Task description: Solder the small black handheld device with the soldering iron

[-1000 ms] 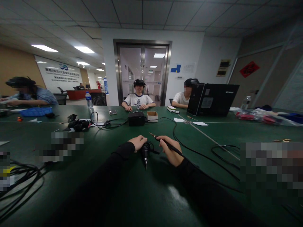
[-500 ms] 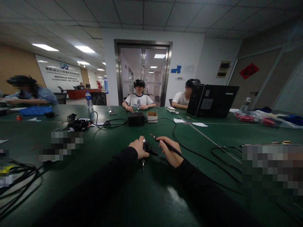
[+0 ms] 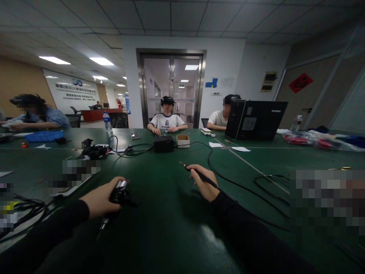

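My right hand (image 3: pixel 203 183) is closed in a pen grip round a soldering iron (image 3: pixel 205 178), its bare tip pointing up and left above the green table (image 3: pixel 168 220). A black cable trails from its back end along my forearm. Over the left part of the table, my left hand (image 3: pixel 104 198) is wrapped round a black-and-silver device (image 3: pixel 121 191) whose exact kind I cannot make out. Below that hand, a slim metal piece with a pointed end (image 3: pixel 103 225) sticks out. The palm hides whether the two are joined.
Ahead stand a black box (image 3: pixel 163 144) with cables and a small open carton (image 3: pixel 183 141). Black gear (image 3: pixel 96 151) and coiled cables (image 3: pixel 27 209) lie left. A large black case (image 3: pixel 258 121) stands at back right. Several people sit round the table.
My left hand has moved left and towards me, carrying the black-and-silver device and metal piece away from the soldering iron. My right hand has barely moved.
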`<state>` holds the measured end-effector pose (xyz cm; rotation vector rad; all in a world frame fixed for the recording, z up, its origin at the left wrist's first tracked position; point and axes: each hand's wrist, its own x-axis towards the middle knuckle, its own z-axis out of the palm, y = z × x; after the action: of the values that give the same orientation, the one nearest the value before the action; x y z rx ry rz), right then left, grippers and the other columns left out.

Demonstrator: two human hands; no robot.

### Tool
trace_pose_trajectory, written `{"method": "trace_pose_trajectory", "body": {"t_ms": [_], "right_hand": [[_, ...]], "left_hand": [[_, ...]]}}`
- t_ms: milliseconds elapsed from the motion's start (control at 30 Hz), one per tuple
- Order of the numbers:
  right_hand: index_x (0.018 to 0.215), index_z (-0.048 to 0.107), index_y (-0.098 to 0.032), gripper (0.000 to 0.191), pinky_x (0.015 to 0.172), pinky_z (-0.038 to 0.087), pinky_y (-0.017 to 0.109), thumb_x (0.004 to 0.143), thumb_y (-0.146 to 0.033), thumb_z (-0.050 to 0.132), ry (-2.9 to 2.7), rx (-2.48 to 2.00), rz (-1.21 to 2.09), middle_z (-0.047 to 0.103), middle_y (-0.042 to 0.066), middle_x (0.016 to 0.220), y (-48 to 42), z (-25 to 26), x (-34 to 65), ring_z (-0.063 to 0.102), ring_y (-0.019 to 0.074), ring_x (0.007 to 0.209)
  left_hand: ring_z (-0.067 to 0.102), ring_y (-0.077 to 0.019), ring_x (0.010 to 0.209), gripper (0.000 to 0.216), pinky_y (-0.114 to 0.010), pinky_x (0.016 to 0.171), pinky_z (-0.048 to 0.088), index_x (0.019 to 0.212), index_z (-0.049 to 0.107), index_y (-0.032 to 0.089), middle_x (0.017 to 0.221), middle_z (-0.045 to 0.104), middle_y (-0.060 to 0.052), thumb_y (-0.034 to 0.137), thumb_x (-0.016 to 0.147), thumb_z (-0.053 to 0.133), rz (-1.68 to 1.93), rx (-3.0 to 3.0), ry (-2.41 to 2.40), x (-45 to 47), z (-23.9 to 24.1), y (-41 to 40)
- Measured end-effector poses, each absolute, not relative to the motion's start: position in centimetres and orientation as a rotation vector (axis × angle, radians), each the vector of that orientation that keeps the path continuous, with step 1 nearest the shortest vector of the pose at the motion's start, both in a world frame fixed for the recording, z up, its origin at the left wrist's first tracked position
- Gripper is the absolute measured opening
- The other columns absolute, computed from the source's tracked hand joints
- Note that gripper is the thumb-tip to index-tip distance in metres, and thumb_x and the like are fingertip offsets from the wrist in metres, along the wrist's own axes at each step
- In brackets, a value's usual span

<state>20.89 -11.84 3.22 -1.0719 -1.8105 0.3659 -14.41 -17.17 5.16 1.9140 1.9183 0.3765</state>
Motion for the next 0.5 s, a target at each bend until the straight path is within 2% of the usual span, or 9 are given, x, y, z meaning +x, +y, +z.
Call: {"method": "trace_pose_trajectory", "body": {"t_ms": [100, 200, 500], "right_hand": [[0.101, 0.068, -0.02, 0.03, 0.055, 0.047, 0.024, 0.093, -0.036, 0.044, -1.813, -1.082, 0.365, 0.067, 0.003, 0.077, -11.8, 3.3, 20.9, 0.06, 0.0134, 0.058], [0.101, 0.068, -0.02, 0.03, 0.055, 0.047, 0.024, 0.092, -0.036, 0.045, -1.81, -1.073, 0.356, 0.067, 0.003, 0.077, -11.8, 3.2, 20.9, 0.06, 0.0135, 0.059], [0.1, 0.069, -0.02, 0.029, 0.057, 0.047, 0.024, 0.092, -0.035, 0.046, -1.794, -1.096, 0.362, 0.068, 0.003, 0.082, -11.7, 3.1, 20.9, 0.059, 0.013, 0.058]], "left_hand": [[0.065, -0.0238, 0.065, 0.075, -0.031, 0.057, 0.048, 0.129, 0.035, 0.031, 0.084, 0.069, 0.003, 0.043, 0.058, 0.057, 0.454, 1.774, 1.966, -17.5, 5.0, -19.1], [0.062, -0.0214, 0.057, 0.072, -0.03, 0.055, 0.047, 0.128, 0.031, 0.037, 0.073, 0.068, 0.01, 0.047, 0.06, 0.053, 0.472, 1.663, 2.025, -20.2, 4.6, -20.6], [0.068, -0.0258, 0.073, 0.072, -0.037, 0.075, 0.047, 0.129, 0.021, 0.045, 0.081, 0.072, 0.015, 0.054, 0.065, 0.052, 0.381, 1.672, 2.102, -26.6, 2.4, -21.9]]}}
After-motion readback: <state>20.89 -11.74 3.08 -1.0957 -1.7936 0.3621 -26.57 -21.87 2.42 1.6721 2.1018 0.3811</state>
